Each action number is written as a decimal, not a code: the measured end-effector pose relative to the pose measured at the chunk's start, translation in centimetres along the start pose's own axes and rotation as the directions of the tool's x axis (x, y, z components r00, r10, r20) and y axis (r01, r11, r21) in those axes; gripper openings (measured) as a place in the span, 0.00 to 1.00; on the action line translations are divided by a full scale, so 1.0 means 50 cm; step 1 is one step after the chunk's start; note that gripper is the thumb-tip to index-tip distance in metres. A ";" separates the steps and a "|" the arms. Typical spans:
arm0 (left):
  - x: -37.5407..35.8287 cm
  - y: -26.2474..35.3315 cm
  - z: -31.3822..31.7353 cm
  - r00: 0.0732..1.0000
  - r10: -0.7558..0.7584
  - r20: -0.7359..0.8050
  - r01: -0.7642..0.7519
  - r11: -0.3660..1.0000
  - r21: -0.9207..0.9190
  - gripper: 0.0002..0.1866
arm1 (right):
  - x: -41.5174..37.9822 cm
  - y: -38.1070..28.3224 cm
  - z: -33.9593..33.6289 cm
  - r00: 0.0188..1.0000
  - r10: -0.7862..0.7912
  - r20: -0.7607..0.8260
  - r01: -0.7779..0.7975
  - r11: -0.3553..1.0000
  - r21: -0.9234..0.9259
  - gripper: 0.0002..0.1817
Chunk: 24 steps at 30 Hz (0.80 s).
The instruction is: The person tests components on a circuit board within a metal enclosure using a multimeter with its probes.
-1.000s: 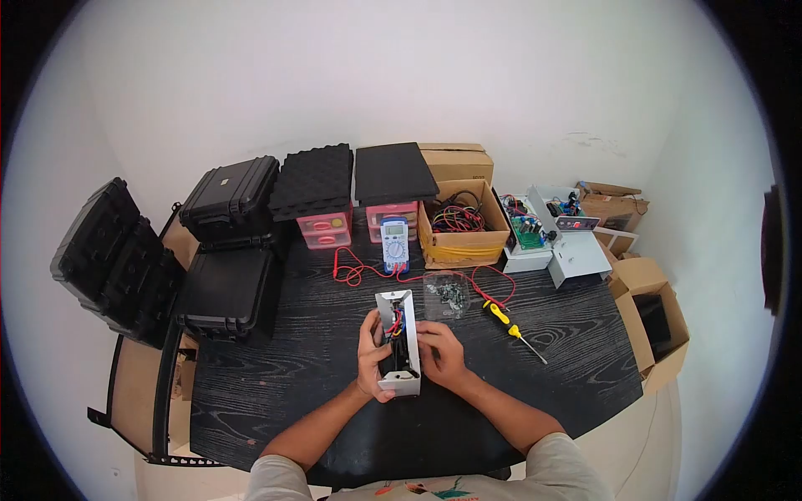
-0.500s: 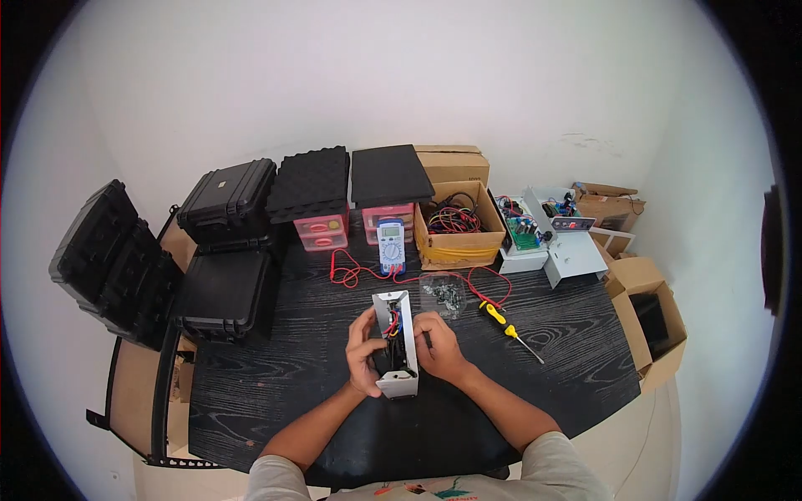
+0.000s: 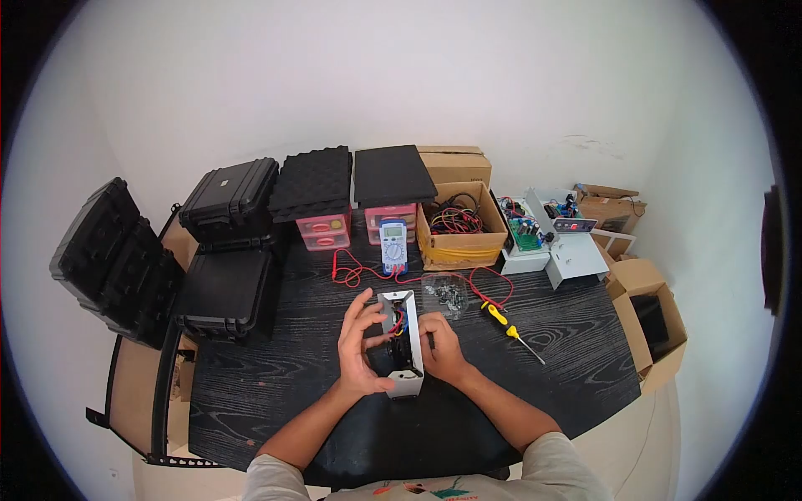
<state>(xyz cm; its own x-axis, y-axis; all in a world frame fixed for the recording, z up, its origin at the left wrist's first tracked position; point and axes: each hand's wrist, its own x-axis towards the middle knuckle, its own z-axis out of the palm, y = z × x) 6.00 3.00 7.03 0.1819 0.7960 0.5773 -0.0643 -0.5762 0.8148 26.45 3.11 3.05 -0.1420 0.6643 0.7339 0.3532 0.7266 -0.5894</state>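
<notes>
A narrow, open-topped white metal case [image 3: 407,385] stands in front of me, with red, yellow and blue wires [image 3: 399,322] and dark parts inside. My left hand [image 3: 361,355] is at its left side, fingers stretched and spread; one finger reaches in over the wires, and the thumb is by the near end. Against the right wall, my right hand [image 3: 443,349] has its fingers curled and steadies the case. Beyond the case lies a clear plastic bag of small metal parts [image 3: 445,295]. A yellow-and-black screwdriver [image 3: 511,331] rests to the right.
Behind the case are a multimeter [image 3: 393,248] with red leads and a cardboard box of cables [image 3: 464,246]. Opened electronics housings [image 3: 576,255] sit at the back right. Black hard cases [image 3: 221,292] stand left, beside pink drawer units [image 3: 324,232] topped with foam.
My left hand has loosened from the case's left wall; its fingers have straightened and spread upward. The case has shifted slightly right. My right hand stays against it.
</notes>
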 end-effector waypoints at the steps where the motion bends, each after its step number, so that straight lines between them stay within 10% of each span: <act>1: 0.004 0.016 -0.002 1.000 -0.024 0.015 0.024 1.000 0.008 0.63 | 0.000 0.002 0.000 1.000 -0.006 -0.006 0.006 1.000 0.000 0.14; 24: -0.003 0.043 0.012 0.972 0.074 0.225 -0.086 0.995 0.046 0.49 | 0.003 -0.009 0.003 1.000 0.006 -0.007 -0.006 1.000 0.019 0.13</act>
<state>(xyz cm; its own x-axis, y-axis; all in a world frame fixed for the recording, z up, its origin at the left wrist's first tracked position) 6.41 1.51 8.67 0.3930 0.6892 0.6087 -0.0344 -0.6505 0.7588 26.13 2.90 3.37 -0.1333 0.6674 0.7326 0.3367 0.7258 -0.5999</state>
